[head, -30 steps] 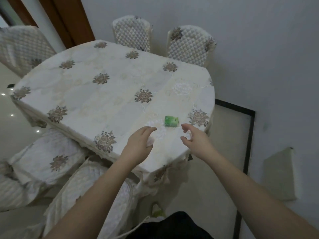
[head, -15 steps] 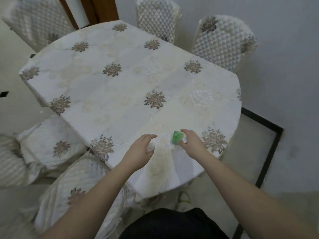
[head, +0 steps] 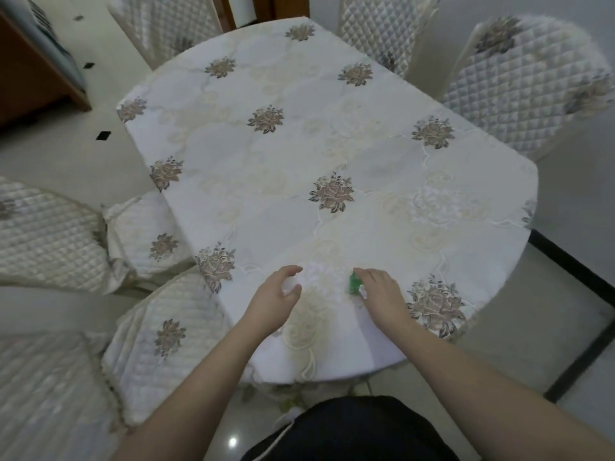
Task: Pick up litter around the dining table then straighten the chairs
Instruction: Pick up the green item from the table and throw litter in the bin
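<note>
Tablecloth (head: 332, 144), white and glossy with brown rose motifs, covered the rounded dining table (head: 519, 181) that stood on pale shiny floor tiles (head: 50, 154) near a plain wall. Quilted, diamond-stitched covers wrapped the chairs (head: 525, 78) around it (several sat askew). Near the table's front edge, the right hand (head: 379, 294) pinched a small green wrapper (head: 354, 283), while the left hand (head: 274, 294) curled around a crumpled white scrap (head: 290, 285).

The table (head: 299, 154) wears white cloth with brown roses; chairs (head: 525, 94) are quilted cream; the litter (head: 353, 283) is green.
</note>
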